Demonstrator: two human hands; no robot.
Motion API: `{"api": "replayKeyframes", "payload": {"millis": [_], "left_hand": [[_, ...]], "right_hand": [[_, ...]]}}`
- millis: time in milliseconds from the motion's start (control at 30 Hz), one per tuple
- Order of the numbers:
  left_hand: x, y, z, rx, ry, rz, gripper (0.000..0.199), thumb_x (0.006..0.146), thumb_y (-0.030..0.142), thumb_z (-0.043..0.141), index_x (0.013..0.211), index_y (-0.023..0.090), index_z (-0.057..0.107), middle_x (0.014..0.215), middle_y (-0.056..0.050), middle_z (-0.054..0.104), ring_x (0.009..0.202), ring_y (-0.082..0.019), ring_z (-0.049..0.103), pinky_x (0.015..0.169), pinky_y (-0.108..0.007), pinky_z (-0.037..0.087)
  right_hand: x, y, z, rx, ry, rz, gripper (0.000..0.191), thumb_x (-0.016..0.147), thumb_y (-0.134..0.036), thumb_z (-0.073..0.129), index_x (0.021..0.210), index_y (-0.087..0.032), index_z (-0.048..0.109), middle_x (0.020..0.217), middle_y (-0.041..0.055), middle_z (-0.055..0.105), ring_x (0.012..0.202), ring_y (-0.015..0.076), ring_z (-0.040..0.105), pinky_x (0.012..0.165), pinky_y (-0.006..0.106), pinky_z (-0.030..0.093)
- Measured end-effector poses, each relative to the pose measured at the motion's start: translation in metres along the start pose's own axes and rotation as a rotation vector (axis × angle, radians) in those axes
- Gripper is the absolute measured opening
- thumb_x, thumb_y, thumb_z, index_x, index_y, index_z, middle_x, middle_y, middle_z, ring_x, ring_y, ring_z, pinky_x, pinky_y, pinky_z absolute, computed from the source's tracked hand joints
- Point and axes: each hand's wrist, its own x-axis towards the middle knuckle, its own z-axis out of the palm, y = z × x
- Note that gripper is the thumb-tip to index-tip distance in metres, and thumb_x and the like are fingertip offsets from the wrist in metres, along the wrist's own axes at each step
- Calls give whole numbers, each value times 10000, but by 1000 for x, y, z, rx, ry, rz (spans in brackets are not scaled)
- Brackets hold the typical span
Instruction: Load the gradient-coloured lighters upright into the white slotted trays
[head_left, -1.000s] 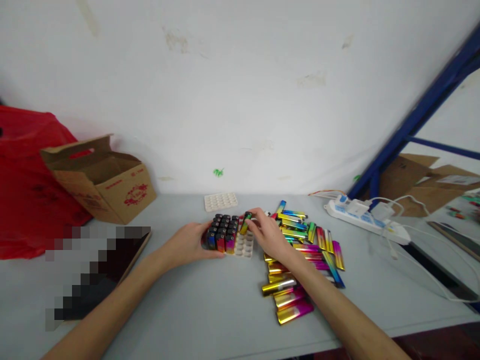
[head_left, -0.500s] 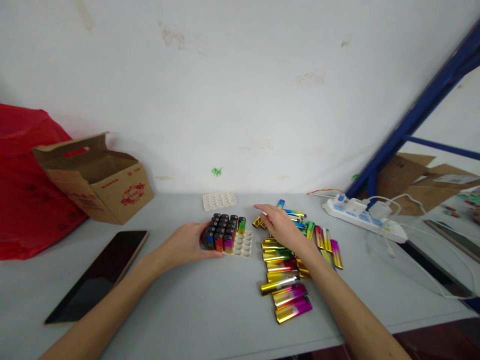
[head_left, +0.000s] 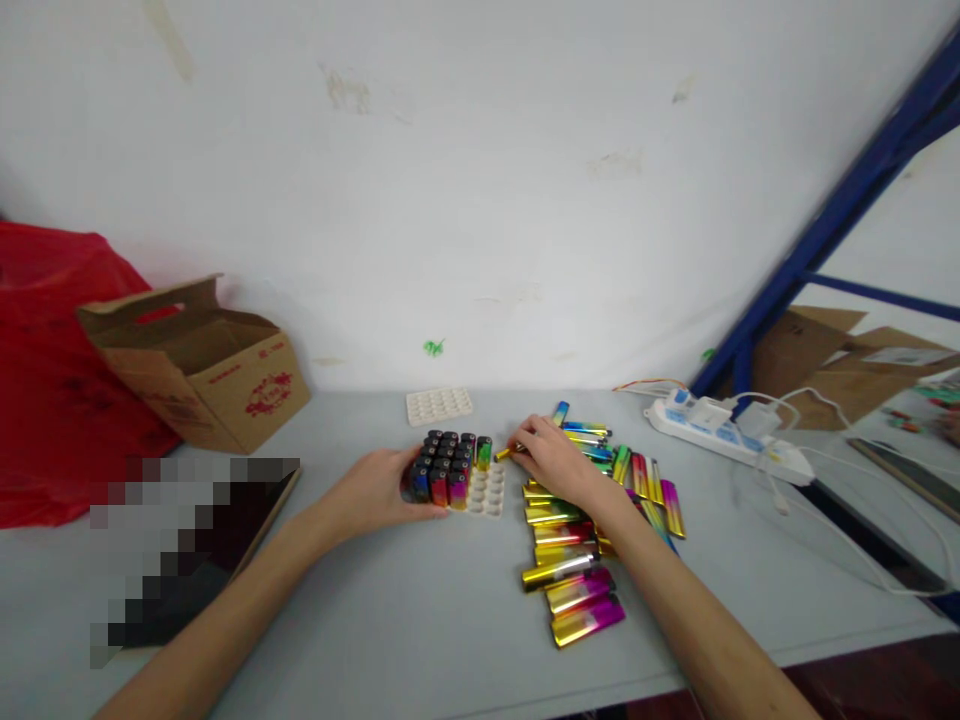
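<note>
Gold lighter [head_left: 502, 455]: pinched between thumb and fingers of the right hand [head_left: 551, 455], one end poking out toward the left. From my remote seat I see that end just beside the filled rows; the rest is hidden in the grip. Left hand [head_left: 379, 490]: thumb along the near side, fingers at the far left, the standing lighters [head_left: 442, 470] held between them. Fingertips on the far side are hidden from me. Black tops up, packed close, coloured bodies below. Green lighter [head_left: 484, 453] upright at the far end of the next row. Under them, a white tray [head_left: 487, 492]; I note round hollows showing toward its right side.

Beneath and around the right forearm, loose lighters [head_left: 574, 570] lie flat in a spread, metallic yellow, magenta, red, blue. Second tray [head_left: 439, 405] sits behind, near the wall [head_left: 480, 200]. Farther out on the grey table [head_left: 375, 620]: open cardboard box [head_left: 225, 385] and red bag [head_left: 67, 370] at left, dark tablet [head_left: 217, 560] partly pixelated; power strip [head_left: 731, 440] with plugs and white cables at right, near a blue frame [head_left: 832, 225].
</note>
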Motion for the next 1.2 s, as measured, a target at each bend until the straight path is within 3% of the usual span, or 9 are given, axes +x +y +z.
{"api": "replayKeyframes", "payload": {"millis": [100,300,367,467,567,733,833,967,1200], "left_hand": [[1,0,0,70,4,-30,628,708,733,826,1077,235,722,980,-92,826,795,-318,732,686,-389,516],[2,-1,0,89,10,-21,616,698,745,813,1047,247,710,923,-80,826,751,-297,718,638,-371,503],[2,-1,0,90,11,-17,608,697,743,814,1039,252,708,909,-75,824,736,-292,716,629,-368,496],[1,-2,0,78,-2,-26,616,716,726,812,1084,245,704,945,-77,827,749,-294,725,661,-371,507],[1,-1,0,76,-14,-24,623,733,729,802,1100,234,705,967,-88,826,774,-303,730,683,-374,509],[1,0,-1,76,-20,-30,606,729,714,805,1089,237,707,981,-95,825,779,-308,732,690,-379,509],[2,-1,0,80,-8,-30,599,710,719,813,1063,249,701,958,-97,826,769,-312,732,687,-386,509],[2,-2,1,83,4,-26,588,698,724,816,1029,252,701,966,-99,831,792,-320,738,691,-384,510],[1,-2,-1,142,-30,-52,626,733,765,771,1061,236,698,958,-89,817,786,-298,719,673,-351,484]], "right_hand": [[0,-2,-2,68,101,37,198,1086,-237,587,1191,-162,737,1204,170,684,1077,280,670,1000,424,525],[3,-8,-9,463,259,146,324,1108,-422,523,1227,-227,753,915,55,762,788,219,674,772,322,484],[5,-9,-8,603,297,225,333,1029,-492,640,1161,-215,770,756,5,689,640,182,568,650,296,416],[8,-12,-5,816,309,299,448,884,-642,771,869,-197,718,620,-49,513,580,142,427,573,276,317],[9,-18,-6,1007,285,298,583,874,-778,700,754,-215,607,671,-29,543,624,148,487,592,281,376],[7,-34,-14,1283,132,295,558,915,-793,636,991,-242,594,741,-28,618,612,165,598,595,296,470],[7,-41,-15,1355,135,298,552,885,-766,698,1040,-251,573,660,-81,500,540,130,491,529,258,398],[10,-42,-10,1482,100,410,616,833,-841,660,882,-242,522,633,-109,325,499,86,243,476,225,206],[10,-40,0,1392,51,477,526,924,-718,480,684,-257,403,553,-88,257,485,96,161,477,268,117]]}}
